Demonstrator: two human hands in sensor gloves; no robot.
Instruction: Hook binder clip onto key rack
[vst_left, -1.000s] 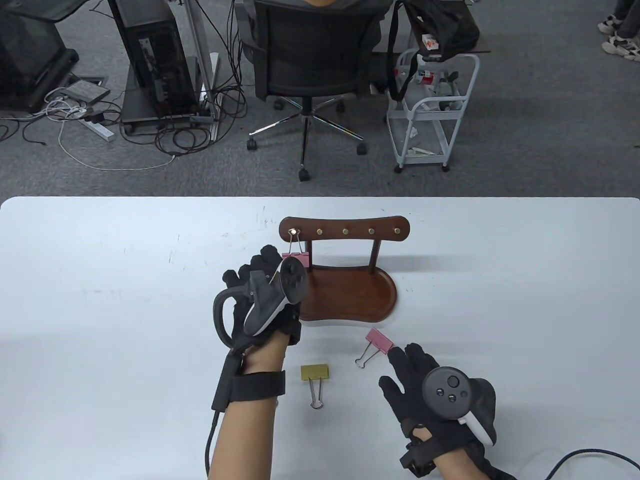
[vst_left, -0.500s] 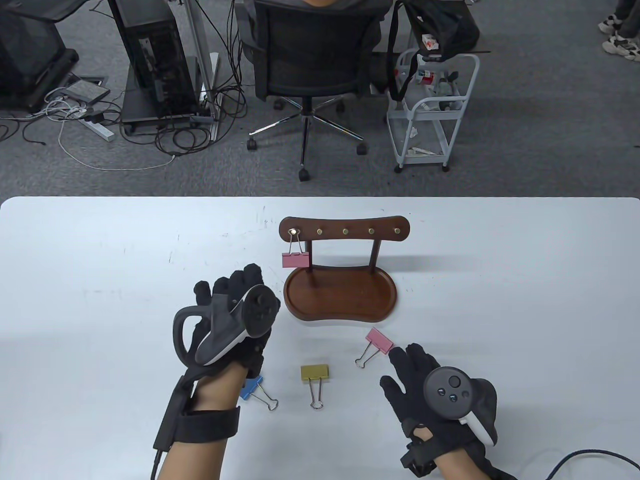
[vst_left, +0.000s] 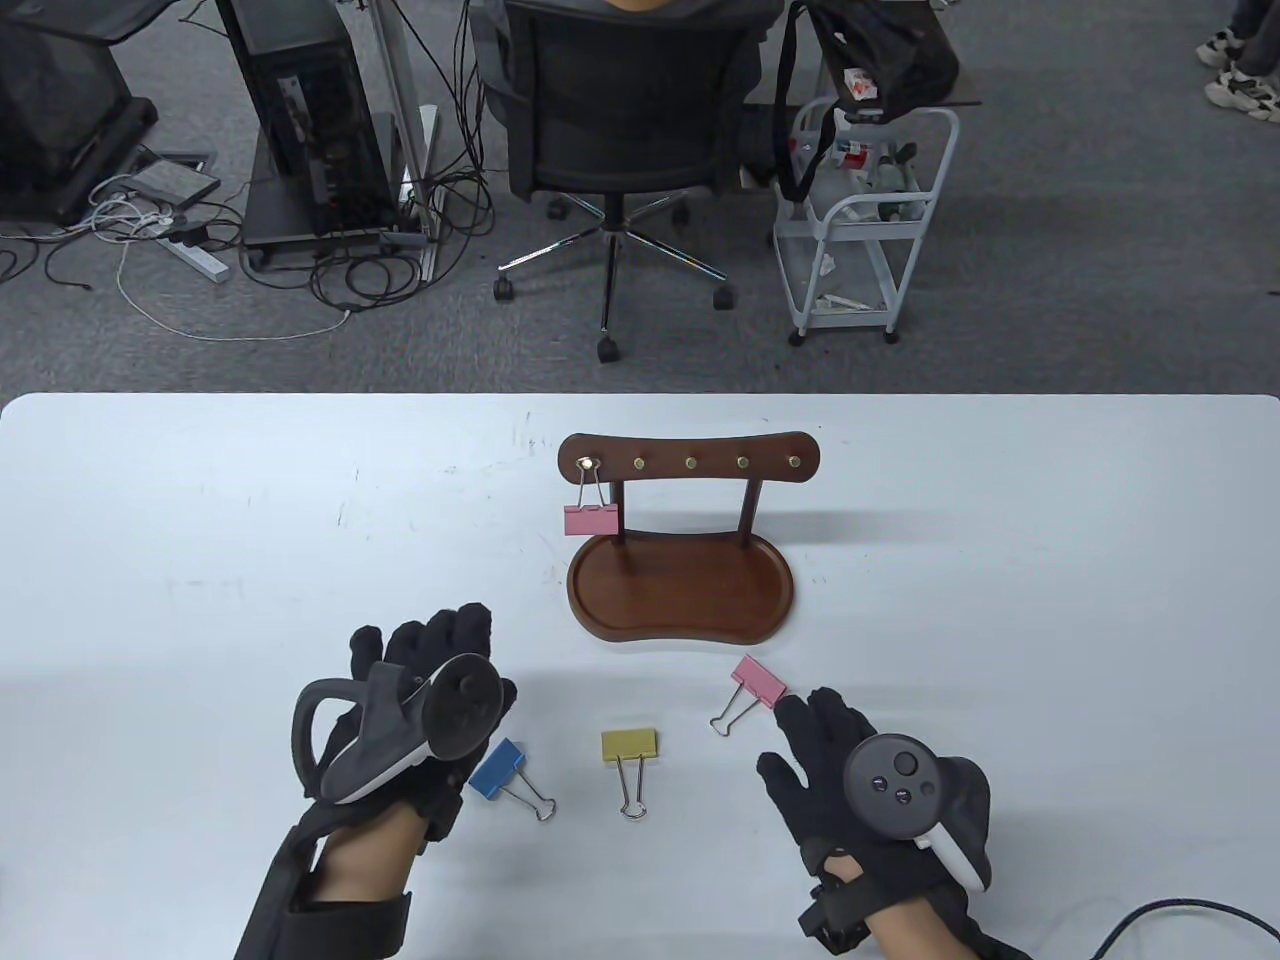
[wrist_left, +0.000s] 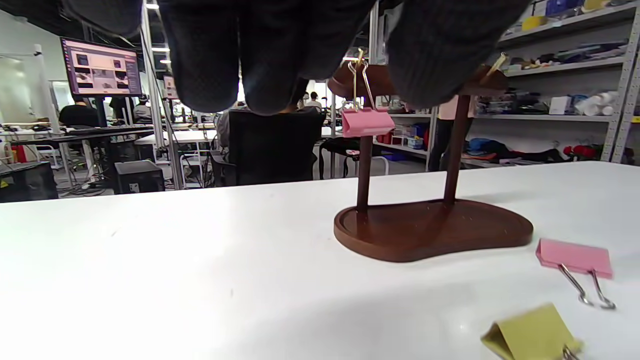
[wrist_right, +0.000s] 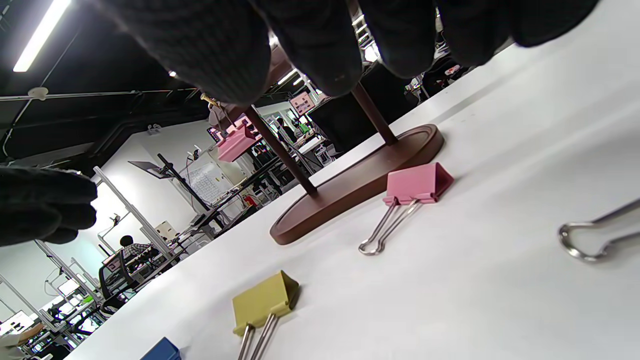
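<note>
The wooden key rack stands mid-table on its tray base. A pink binder clip hangs by its wire handle from the leftmost hook; it also shows in the left wrist view. A second pink clip, a yellow clip and a blue clip lie on the table in front of the rack. My left hand is open and empty, just left of the blue clip. My right hand is open and empty, fingers spread, its fingertips just short of the loose pink clip.
The white table extends wide on both sides of the rack. A silver wire loop shows at the right edge of the right wrist view. A cable runs from my right wrist. A chair and a cart stand beyond the far edge.
My left hand has drawn back from the hung pink clip toward the near left, uncovering the blue clip. The pink clip stays on its hook. The right hand has not moved.
</note>
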